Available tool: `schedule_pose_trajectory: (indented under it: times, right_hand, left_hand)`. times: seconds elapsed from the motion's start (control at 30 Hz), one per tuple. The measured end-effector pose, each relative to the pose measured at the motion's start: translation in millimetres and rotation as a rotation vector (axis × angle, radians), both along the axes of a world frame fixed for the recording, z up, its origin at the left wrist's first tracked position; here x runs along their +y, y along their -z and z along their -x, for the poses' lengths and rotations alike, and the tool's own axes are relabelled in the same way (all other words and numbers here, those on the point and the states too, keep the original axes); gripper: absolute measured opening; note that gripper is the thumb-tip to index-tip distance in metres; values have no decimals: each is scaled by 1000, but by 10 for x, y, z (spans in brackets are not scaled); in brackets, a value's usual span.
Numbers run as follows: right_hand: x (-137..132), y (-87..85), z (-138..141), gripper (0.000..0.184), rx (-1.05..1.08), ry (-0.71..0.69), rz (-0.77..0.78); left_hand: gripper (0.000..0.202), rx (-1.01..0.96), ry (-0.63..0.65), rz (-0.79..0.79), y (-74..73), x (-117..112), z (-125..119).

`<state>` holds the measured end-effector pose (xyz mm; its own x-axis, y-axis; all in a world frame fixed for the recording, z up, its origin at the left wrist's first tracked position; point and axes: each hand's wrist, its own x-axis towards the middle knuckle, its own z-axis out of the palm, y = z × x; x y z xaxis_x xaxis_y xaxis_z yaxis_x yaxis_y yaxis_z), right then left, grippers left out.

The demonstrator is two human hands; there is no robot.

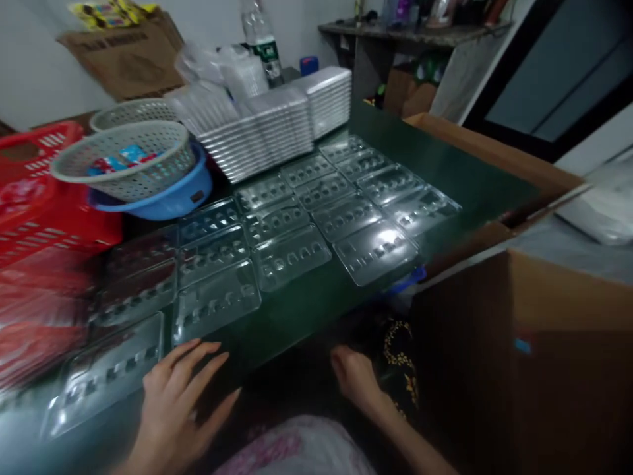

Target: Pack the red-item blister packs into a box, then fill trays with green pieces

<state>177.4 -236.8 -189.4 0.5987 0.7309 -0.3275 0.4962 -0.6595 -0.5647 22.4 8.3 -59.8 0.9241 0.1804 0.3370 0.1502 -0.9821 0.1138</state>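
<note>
My left hand (178, 396) is held over the table's near edge, fingers stretched out and apart, with nothing in it. Just beyond its fingertips lies a clear plastic blister tray (215, 300), one of several set out in rows on the dark green table (297, 310). My right hand (353, 373) hangs off the table's front, near my lap, with its fingers curled in. Whatever it may hold is hidden. Each tray, like the bright one (378, 251) at the right front, has a row of small moulded pockets.
Stacked clear trays (262, 128) stand at the back. To the left are a grey colander (168, 158) with blue and red pieces, a blue basin (171, 204) under it and a red basket (59, 204). A cardboard box (494, 356) stands at the right front.
</note>
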Motion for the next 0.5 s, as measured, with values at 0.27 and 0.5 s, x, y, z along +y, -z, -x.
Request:
schedule_pose_trajectory:
  times: [0.27,0.5]
  right_hand:
    - [648,544,297,22,283,-145,92]
    - [758,757,-80,28,381,-110,139]
  left_hand:
    - [59,92,130,-116,119,-40,-71]
    - [72,139,145,-244,166,50,-178]
